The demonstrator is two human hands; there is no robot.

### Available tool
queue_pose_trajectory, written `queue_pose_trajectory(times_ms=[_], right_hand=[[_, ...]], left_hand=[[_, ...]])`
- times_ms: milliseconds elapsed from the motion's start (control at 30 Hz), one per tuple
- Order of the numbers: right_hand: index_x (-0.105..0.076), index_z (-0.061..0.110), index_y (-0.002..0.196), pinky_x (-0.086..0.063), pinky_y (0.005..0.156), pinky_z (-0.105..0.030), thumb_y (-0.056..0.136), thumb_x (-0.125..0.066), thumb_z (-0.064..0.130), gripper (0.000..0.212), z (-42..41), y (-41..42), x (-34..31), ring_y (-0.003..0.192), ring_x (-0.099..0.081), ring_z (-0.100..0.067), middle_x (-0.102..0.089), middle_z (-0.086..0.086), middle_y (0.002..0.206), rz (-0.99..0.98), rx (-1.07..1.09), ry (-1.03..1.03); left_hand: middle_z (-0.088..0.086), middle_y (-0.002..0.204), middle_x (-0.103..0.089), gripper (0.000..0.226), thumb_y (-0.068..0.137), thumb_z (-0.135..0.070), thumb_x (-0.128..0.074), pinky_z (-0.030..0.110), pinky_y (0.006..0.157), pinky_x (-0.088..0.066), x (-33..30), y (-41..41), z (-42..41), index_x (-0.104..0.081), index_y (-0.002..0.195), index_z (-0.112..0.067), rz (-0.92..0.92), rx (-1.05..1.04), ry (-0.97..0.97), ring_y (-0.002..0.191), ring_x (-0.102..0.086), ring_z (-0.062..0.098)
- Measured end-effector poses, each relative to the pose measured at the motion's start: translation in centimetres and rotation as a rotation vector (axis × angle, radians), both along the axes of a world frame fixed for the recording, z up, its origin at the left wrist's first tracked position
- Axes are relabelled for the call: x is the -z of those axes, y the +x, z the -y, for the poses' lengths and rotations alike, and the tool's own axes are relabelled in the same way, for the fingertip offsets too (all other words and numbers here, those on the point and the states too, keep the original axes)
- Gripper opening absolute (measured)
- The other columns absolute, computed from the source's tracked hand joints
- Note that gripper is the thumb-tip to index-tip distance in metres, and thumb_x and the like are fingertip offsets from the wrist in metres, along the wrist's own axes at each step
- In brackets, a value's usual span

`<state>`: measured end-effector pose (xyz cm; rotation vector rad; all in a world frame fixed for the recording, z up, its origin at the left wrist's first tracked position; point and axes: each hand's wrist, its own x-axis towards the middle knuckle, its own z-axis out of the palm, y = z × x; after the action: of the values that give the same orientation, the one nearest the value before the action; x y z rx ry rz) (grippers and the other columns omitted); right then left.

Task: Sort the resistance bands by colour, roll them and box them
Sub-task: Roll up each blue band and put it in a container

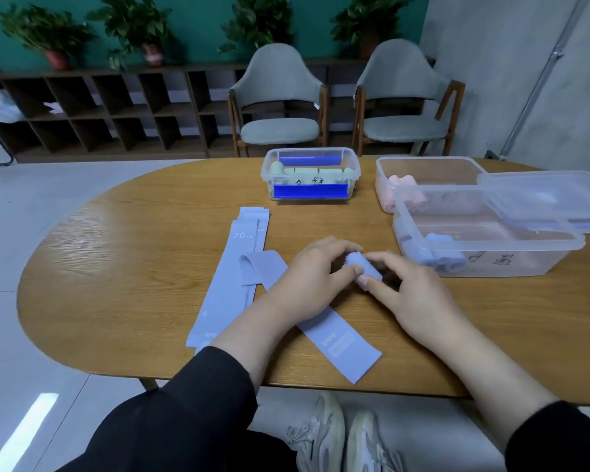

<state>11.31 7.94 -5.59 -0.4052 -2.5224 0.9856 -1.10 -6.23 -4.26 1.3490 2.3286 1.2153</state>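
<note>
Both hands, left [315,267] and right [413,287], are pinching a small blue roll [363,265] on the worktop [133,233], each grip narrow around it. If the fingers are slackening, the roll is likely unwinding before reaching the box [491,264].

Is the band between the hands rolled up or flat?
Partly rolled: both hands hold its roll, while its tail lies flat.

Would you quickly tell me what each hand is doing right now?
Left hand: fingers curled round the rolled blue band, holding it.
Right hand: pinches the same roll at its near end.
</note>
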Motion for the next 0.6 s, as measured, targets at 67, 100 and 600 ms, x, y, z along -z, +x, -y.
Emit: queue_pose_trajectory(times_ms=[67,100,600], right_hand=[[-0.07,0.031,0.106,-0.046,0.075,-0.018,0.091,-0.073,0.026,0.016,0.2,-0.1,-0.7,0.082,-0.063,0.003,-0.072,0.02,0.093,-0.058,-0.012,-0.187],[-0.071,0.028,0.103,-0.045,0.074,-0.015,0.09,-0.073,0.021,0.015,0.3,-0.2,-1.2,0.078,-0.062,0.002,-0.072,0.02,0.091,-0.088,-0.013,-0.286],[-0.077,0.014,0.089,-0.055,0.091,-0.041,0.087,-0.075,0.013,0.003,-6.1,3.1,-10.4,0.084,-0.067,-0.021,-0.076,-0.009,0.092,-0.024,0.099,-0.511]], left_hand=[[-0.008,0.108,-0.064,0.029,0.097,-0.022,-0.067,0.016,0.089,-0.043,-0.5,0.2,-0.2,-0.066,0.125,-0.022,0.043,-0.007,0.061,0.096,-0.057,-0.005],[-0.009,0.106,-0.066,0.028,0.096,-0.021,-0.068,0.016,0.085,-0.044,-0.8,0.3,-0.2,-0.067,0.123,-0.022,0.102,-0.023,0.112,0.088,-0.058,-0.008],[-0.008,0.087,-0.072,0.017,0.101,-0.02,-0.06,0.026,0.085,-0.051,-4.1,2.3,-7.0,-0.076,0.104,-0.016,0.395,0.065,0.47,0.087,-0.065,0.006]])
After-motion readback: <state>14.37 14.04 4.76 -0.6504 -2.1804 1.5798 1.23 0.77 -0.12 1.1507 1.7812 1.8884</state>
